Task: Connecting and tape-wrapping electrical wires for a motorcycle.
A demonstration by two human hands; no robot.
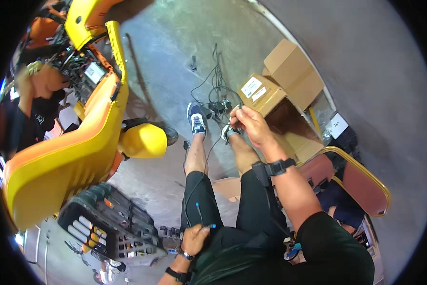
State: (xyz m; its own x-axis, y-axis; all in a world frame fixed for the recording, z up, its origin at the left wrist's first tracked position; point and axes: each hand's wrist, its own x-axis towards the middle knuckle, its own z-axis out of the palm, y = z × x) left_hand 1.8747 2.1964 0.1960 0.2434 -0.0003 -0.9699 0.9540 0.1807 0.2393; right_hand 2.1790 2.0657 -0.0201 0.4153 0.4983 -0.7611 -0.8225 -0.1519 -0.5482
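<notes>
My left hand (194, 240) is closed over my lap, thumb and fingers pinching a thin dark cable that ends in a bright blue connector (210, 226). Another blue-tipped cable end (197, 207) sticks up just beyond it. Further out, my right hand (249, 124) is raised above my foot, with its fingertips pinched together on a dark cable. A length of black cable (205, 175) hangs in a curve between the two hands. Behind my right hand, a tangle of black cables and plugs (217, 102) lies on the floor by my shoes.
Opened cardboard boxes (276, 93) stand to the right, near a pink chair with a gold frame (365, 185). On the left is a yellow and orange vehicle seat body (61, 156), with another person's arm (25, 95) beside it. A black plastic crate (113, 223) sits lower left.
</notes>
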